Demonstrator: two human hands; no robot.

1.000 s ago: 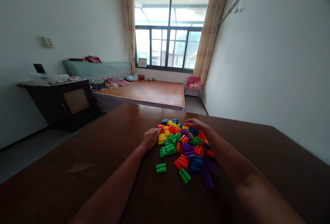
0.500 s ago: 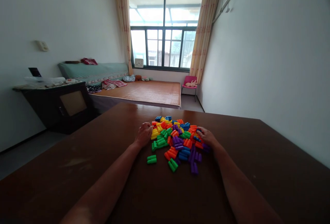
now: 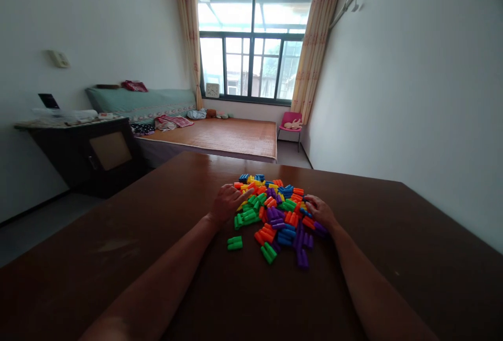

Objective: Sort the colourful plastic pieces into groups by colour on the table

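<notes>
Many small plastic pieces in green, orange, purple, blue and yellow lie in a loose pile on the brown table [image 3: 149, 210]. My left hand [image 3: 228, 202] rests at the pile's left edge, fingers apart, its index finger reaching over yellow and orange pieces. At the right edge my right hand [image 3: 320, 210] touches the pile beside a blue piece [image 3: 305, 212], its fingers slightly bent and apart. Nearer to me lie a separate green piece [image 3: 234, 243], another green piece [image 3: 269, 253] and a purple piece [image 3: 302, 259].
Beyond the table stands a bed [image 3: 228, 134] with cloths and soft toys. A dark cabinet [image 3: 78, 147] is at the left. A pink chair [image 3: 290, 121] holding a plush toy stands by the window [image 3: 251, 63].
My left hand has moved right onto the pile and stretched out its index finger. My right hand has shifted slightly to the right. The view has tilted a little.
</notes>
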